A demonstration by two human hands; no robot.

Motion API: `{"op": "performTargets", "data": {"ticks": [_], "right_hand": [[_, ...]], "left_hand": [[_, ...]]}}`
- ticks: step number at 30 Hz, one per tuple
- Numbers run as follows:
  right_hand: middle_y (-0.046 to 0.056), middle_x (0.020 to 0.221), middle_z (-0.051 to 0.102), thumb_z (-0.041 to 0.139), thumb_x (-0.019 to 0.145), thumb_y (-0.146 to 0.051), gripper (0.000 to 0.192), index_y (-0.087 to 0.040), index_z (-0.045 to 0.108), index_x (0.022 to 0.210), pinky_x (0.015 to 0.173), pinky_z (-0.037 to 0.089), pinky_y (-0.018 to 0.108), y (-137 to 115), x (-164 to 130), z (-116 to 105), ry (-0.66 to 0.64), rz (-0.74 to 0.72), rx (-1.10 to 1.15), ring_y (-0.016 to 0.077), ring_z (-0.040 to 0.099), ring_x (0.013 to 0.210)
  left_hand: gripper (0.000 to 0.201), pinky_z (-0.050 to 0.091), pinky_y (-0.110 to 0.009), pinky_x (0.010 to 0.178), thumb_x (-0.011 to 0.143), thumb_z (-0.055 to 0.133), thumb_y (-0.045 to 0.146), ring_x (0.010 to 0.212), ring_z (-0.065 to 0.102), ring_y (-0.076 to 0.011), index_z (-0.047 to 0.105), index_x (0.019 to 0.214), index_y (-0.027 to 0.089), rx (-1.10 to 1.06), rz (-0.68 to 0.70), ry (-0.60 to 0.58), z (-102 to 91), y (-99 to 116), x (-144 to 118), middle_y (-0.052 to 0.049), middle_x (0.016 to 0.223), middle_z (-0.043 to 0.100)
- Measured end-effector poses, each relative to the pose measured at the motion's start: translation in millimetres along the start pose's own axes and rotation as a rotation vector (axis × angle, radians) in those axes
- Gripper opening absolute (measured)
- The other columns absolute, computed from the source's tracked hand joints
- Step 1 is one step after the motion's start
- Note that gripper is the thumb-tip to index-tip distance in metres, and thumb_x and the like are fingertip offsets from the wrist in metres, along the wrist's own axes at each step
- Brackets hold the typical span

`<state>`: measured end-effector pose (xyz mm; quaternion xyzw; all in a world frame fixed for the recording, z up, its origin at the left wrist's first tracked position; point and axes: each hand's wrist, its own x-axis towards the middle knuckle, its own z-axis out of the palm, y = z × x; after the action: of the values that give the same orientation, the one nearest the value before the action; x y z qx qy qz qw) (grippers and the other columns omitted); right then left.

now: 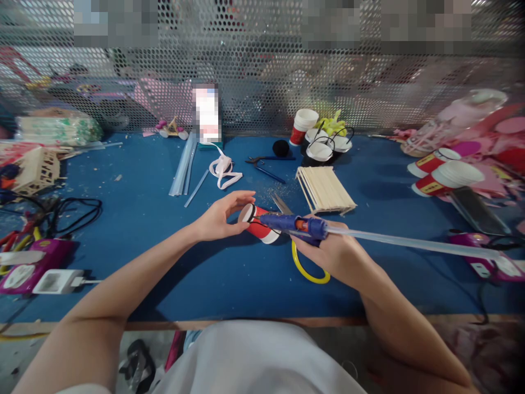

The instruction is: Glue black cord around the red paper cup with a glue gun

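A red and white paper cup (266, 232) lies tilted on the blue table, its rim turned toward my left hand (221, 217). My left thumb and fingers are closed around the rim, where a thin black strip or cord shows. My right hand (338, 251) grips a blue hot glue gun (283, 221), its nozzle at the cup's rim. From the gun's back a long translucent glue stick (394, 238) extends to the right. Partly hidden under the gun and right hand lie scissors with a yellow handle (305, 271).
Beyond the cup are a bundle of wooden sticks (328, 190), pliers (266, 164), a white ribbon (223, 168) and loose glue sticks (183, 167). More paper cups (447, 178) lie at right. Purple power strips (39, 265) sit at both sides; a perforated metal screen (254, 71) borders the back.
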<state>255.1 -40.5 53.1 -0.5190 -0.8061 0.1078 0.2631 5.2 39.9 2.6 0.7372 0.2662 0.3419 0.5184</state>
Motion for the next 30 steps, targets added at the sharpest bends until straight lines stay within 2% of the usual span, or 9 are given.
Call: {"op": "performTargets", "data": {"ticks": [6, 13, 19, 25, 30], "right_hand": [[0.002, 0.064, 0.065, 0.057, 0.077, -0.021, 0.004, -0.019, 0.059, 0.075, 0.051, 0.045, 0.024, -1.8, 0.6, -0.8, -0.028, 0.024, 0.048, 0.0149, 0.058, 0.052], [0.005, 0.065, 0.066, 0.051, 0.076, -0.018, 0.013, -0.018, 0.063, 0.080, 0.051, 0.047, 0.026, -4.9, 3.3, -6.2, -0.039, 0.006, 0.094, 0.0158, 0.060, 0.053], [0.005, 0.060, 0.064, 0.053, 0.077, -0.022, 0.011, -0.016, 0.063, 0.077, 0.047, 0.044, 0.026, 2.4, 6.1, -2.3, 0.012, 0.042, -0.001, 0.0160, 0.058, 0.050], [0.004, 0.059, 0.063, 0.052, 0.080, -0.025, 0.015, -0.016, 0.063, 0.079, 0.048, 0.044, 0.027, 5.1, 4.6, -0.5, -0.012, 0.039, -0.019, 0.0161, 0.058, 0.051], [0.004, 0.060, 0.063, 0.054, 0.078, -0.029, 0.016, -0.017, 0.060, 0.069, 0.049, 0.043, 0.028, 10.8, 5.0, 3.1, 0.021, 0.066, -0.080, 0.0171, 0.058, 0.053]], "left_hand": [[0.067, 0.040, -0.044, 0.106, 0.070, 0.067, 0.014, 0.122, 0.051, -0.0251, 0.042, 0.132, 0.024, 0.002, -0.007, 0.001, 1.0, 1.6, 0.2, -0.012, 0.128, 0.052], [0.068, 0.040, -0.043, 0.107, 0.070, 0.066, 0.012, 0.124, 0.050, -0.0253, 0.042, 0.132, 0.025, 0.008, 0.036, -0.020, 0.1, -1.0, -0.5, -0.011, 0.129, 0.052], [0.068, 0.039, -0.042, 0.108, 0.070, 0.066, 0.011, 0.123, 0.050, -0.0249, 0.042, 0.132, 0.025, -0.011, 0.068, -0.059, -1.0, -4.0, -0.8, -0.011, 0.132, 0.049], [0.067, 0.038, -0.043, 0.109, 0.070, 0.067, 0.012, 0.125, 0.048, -0.0247, 0.043, 0.131, 0.026, -0.007, 0.069, -0.058, -0.4, -4.5, -0.9, -0.011, 0.134, 0.047], [0.067, 0.038, -0.043, 0.109, 0.070, 0.067, 0.013, 0.124, 0.048, -0.0252, 0.043, 0.132, 0.025, -0.009, 0.068, -0.072, 0.0, -2.4, -1.3, -0.012, 0.134, 0.047]]}}
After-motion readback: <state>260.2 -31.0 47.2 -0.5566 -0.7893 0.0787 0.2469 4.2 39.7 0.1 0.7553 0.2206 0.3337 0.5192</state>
